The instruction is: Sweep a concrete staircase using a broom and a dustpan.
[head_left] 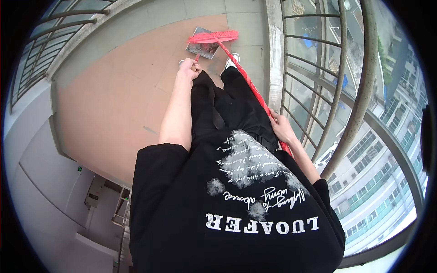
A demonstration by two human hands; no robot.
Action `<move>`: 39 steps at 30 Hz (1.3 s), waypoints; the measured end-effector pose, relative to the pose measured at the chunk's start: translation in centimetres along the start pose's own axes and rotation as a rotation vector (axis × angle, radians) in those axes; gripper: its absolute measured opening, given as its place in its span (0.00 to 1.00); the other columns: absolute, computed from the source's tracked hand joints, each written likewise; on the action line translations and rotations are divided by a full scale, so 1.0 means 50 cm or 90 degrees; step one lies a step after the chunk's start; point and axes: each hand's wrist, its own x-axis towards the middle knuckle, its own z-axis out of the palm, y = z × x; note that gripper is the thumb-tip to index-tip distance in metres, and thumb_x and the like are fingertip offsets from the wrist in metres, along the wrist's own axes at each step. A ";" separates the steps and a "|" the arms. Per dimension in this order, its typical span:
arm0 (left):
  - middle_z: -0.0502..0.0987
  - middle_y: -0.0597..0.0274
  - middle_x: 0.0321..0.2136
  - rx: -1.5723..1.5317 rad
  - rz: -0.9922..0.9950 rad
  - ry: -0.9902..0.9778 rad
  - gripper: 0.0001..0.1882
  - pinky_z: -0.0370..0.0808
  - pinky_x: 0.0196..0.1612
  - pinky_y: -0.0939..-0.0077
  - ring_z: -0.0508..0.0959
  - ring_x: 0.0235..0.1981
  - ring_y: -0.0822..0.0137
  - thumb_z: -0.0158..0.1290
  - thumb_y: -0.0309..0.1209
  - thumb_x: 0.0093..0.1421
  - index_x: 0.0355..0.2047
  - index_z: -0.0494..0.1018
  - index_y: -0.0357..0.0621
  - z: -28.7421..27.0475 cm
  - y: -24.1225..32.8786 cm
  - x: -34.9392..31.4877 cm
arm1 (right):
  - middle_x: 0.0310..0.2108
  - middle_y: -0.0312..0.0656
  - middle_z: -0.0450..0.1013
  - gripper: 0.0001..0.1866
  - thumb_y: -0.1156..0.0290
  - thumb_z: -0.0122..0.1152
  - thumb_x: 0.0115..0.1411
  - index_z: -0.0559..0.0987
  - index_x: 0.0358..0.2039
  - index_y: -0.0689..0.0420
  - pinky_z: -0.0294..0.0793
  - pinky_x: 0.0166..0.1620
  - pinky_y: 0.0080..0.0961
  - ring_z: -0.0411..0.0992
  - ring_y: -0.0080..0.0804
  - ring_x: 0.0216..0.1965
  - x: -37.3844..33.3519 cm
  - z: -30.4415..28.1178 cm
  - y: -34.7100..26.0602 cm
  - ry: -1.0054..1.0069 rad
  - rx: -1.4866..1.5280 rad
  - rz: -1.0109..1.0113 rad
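Item, edges: at right, a railing (369,45) and, inside it, a pale ledge (275,68) running down from the top of the frame; at lower left, a light wall (32,150). Between them we record the floor (114,95), reddish brown with grey tiles along its border, its widest stretch lying left of the legs.

Item, one broom (250,84), red, upper centre to right of centre. Its stick slants from the head at upper centre toward the lower right, close inside the ledge; the bristled head lies crosswise, nearly level.

Item, one dustpan (207,52), grey with red handle, upper centre, partly covered by the broom head; whether the two touch, we cannot tell. Its handle points down and slightly left.

Item, two hands, well apart: the left hand (190,67) closed round the dustpan's handle, the right hand (280,126) gripping the broom's stick beside the right hip.
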 end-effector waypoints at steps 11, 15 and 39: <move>0.64 0.59 0.22 -0.108 0.084 -0.058 0.12 0.58 0.15 0.88 0.56 0.13 0.77 0.35 0.13 0.50 0.35 0.64 0.32 -0.166 -0.121 -0.046 | 0.16 0.34 0.63 0.18 0.67 0.45 0.63 0.69 0.52 0.60 0.61 0.16 0.16 0.61 0.20 0.13 0.054 -0.073 -0.123 -0.008 0.336 0.211; 0.65 0.59 0.22 -0.196 0.167 -0.101 0.13 0.58 0.14 0.88 0.56 0.13 0.77 0.35 0.13 0.50 0.35 0.64 0.33 -0.369 -0.308 -0.094 | 0.16 0.38 0.65 0.11 0.71 0.45 0.59 0.71 0.40 0.62 0.64 0.17 0.20 0.65 0.26 0.13 0.132 0.024 -0.085 0.013 0.141 0.050; 0.68 0.59 0.24 -0.351 0.126 -0.109 0.18 0.57 0.13 0.88 0.55 0.11 0.78 0.35 0.14 0.48 0.38 0.68 0.34 -0.651 -0.128 0.046 | 0.23 0.44 0.70 0.27 0.83 0.45 0.45 0.69 0.50 0.60 0.66 0.19 0.24 0.65 0.28 0.14 -0.029 0.279 -0.207 -0.220 -0.263 0.083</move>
